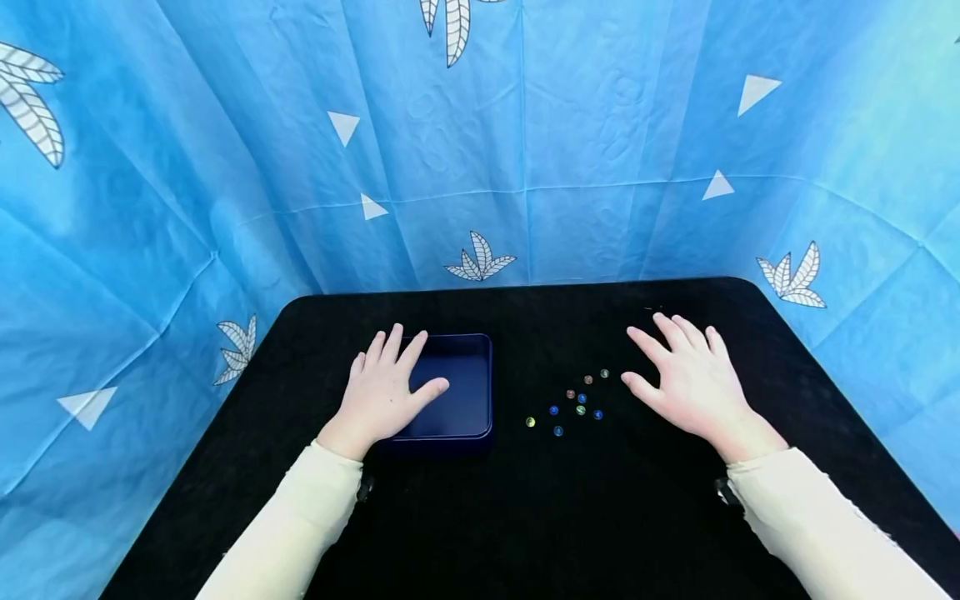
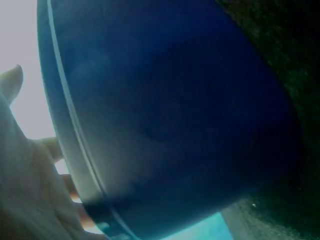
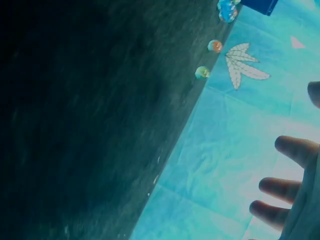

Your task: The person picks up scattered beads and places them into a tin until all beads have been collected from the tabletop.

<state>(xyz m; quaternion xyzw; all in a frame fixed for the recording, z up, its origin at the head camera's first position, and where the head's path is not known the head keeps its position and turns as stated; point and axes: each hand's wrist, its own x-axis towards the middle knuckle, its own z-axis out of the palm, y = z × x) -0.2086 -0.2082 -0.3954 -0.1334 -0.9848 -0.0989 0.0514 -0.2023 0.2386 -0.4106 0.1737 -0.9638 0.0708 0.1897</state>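
My left hand [image 1: 384, 392], fingers spread, is over the left part of a dark blue rectangular tray [image 1: 453, 392] and hides that side of it. In the left wrist view the tray's outer wall [image 2: 175, 110] fills most of the picture, with the palm [image 2: 30, 180] beside its rim. My right hand [image 1: 693, 383] is spread with nothing in it, to the right of several small glass marbles. Among them are a yellow marble [image 1: 531, 422], a blue marble [image 1: 597, 414] and a reddish marble [image 1: 588, 379]. A greenish marble [image 1: 604, 373] lies nearest the right thumb.
The marbles lie loosely scattered on a black-covered table [image 1: 570, 517], right of the tray. A blue curtain [image 1: 570, 125] with white leaves and triangles hangs behind the table and along both sides. Tiny pale specks show near the far edge by the right fingertips.
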